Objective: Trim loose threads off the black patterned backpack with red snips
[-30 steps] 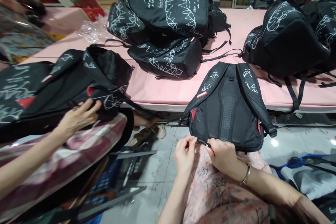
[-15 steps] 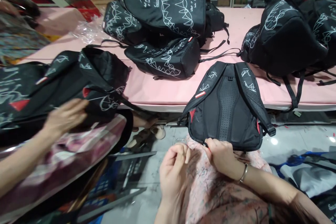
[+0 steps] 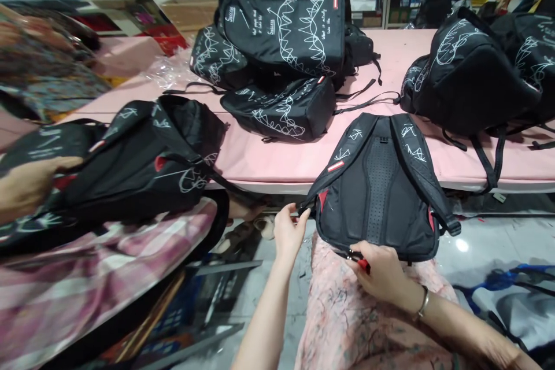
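Observation:
A black backpack [image 3: 381,185] lies back panel up, its top on the pink table [image 3: 277,156] and its lower end over my lap. My left hand [image 3: 289,232] pinches the strap end at the backpack's lower left corner. Under the bag's bottom edge, my right hand [image 3: 381,272] is closed on a small tool with red handles [image 3: 362,263], its tip against the seam. A bangle sits on my right wrist.
Several more black backpacks [image 3: 281,29] with white scribble print are piled on the table, others at the right [image 3: 472,69]. At the left, another person's hand [image 3: 26,185] holds a backpack [image 3: 143,156] over a plaid cloth. Tiled floor lies below.
My left hand rose from my lap to the backpack's lower left strap. My right hand shifted slightly down along the bottom edge. The other person's hand moved left.

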A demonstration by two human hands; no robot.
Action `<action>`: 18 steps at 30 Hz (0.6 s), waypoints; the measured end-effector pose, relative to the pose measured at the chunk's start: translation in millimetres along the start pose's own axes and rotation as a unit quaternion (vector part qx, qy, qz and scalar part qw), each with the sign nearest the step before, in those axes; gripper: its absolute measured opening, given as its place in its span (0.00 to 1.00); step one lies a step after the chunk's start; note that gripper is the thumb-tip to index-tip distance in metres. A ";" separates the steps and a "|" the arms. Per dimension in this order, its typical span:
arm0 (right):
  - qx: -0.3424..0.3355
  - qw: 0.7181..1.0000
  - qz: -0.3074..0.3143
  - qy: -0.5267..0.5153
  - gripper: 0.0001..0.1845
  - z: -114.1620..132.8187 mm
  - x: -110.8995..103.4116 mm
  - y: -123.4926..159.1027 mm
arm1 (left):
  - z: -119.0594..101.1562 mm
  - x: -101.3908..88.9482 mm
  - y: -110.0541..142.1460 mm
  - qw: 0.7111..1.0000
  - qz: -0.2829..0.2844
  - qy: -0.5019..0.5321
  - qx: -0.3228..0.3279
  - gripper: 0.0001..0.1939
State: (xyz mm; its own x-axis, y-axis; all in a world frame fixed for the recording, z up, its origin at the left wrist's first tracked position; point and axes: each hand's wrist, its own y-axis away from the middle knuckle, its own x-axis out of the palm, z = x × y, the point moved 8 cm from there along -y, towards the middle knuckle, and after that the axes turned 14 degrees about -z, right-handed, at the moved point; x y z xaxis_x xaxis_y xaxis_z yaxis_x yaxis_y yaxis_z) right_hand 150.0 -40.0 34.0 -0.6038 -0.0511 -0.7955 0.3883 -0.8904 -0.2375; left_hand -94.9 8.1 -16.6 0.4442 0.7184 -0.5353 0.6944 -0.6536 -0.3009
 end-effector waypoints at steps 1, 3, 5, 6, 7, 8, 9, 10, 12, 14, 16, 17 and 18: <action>0.002 1.000 -0.002 -0.008 0.12 -0.3 0.0 0.4 | -2.4 4.0 -4.8 1.000 0.009 -0.007 0.012 0.23; 0.004 0.999 -0.005 -0.035 0.12 0.3 -2.0 1.0 | -5.4 8.4 -12.6 1.000 0.022 -0.006 0.021 0.17; 0.004 0.997 -0.011 -0.083 0.13 2.0 -7.7 0.8 | -7.7 4.6 -18.3 1.000 0.005 0.008 0.012 0.14; 0.003 0.993 -0.011 -0.115 0.14 3.1 -11.0 0.1 | -10.1 0.2 -19.8 1.000 -0.013 0.017 0.007 0.14; 0.006 0.989 -0.010 -0.151 0.14 3.7 -14.5 -1.2 | -14.1 -4.9 -20.1 0.999 -0.034 0.027 0.002 0.16; 0.013 0.982 -0.009 -0.188 0.14 3.7 -17.7 -3.4 | -20.4 -11.2 -19.0 0.997 -0.060 0.045 -0.002 0.17; 0.026 0.974 -0.009 -0.224 0.13 2.7 -20.6 -6.9 | -29.4 -17.9 -16.5 0.993 -0.086 0.076 -0.004 0.18; 0.044 0.965 -0.014 -0.258 0.12 0.8 -23.7 -11.8 | -40.3 -24.3 -12.6 0.987 -0.110 0.116 -0.007 0.19; 0.084 0.941 -0.046 -0.324 0.12 -3.2 -31.6 -26.0 | -64.1 -34.8 -1.6 0.958 -0.143 0.248 -0.030 0.19; 0.112 0.914 -0.086 -0.380 0.14 -3.4 -40.3 -44.5 | -81.4 -33.0 11.7 0.916 -0.118 0.366 -0.112 0.19; 0.126 0.896 -0.099 -0.415 0.19 2.2 -44.0 -64.5 | -91.6 -26.3 27.4 0.873 -0.079 0.430 -0.216 0.20; 0.131 0.891 -0.093 -0.425 0.21 6.2 -42.4 -73.8 | -95.0 -24.1 34.5 0.856 -0.064 0.445 -0.253 0.21; 0.135 0.887 -0.088 -0.433 0.23 10.1 -39.5 -81.8 | -96.4 -23.5 40.4 0.845 -0.058 0.452 -0.281 0.21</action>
State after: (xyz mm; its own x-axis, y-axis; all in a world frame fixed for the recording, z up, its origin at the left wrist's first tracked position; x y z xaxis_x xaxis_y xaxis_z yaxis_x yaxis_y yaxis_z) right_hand 135.0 30.3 90.5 -0.9921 -0.1252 -0.0043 0.1251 -0.9889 -0.0797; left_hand -22.8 -12.2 59.9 0.4296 0.8236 0.3704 0.8089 -0.5333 0.2476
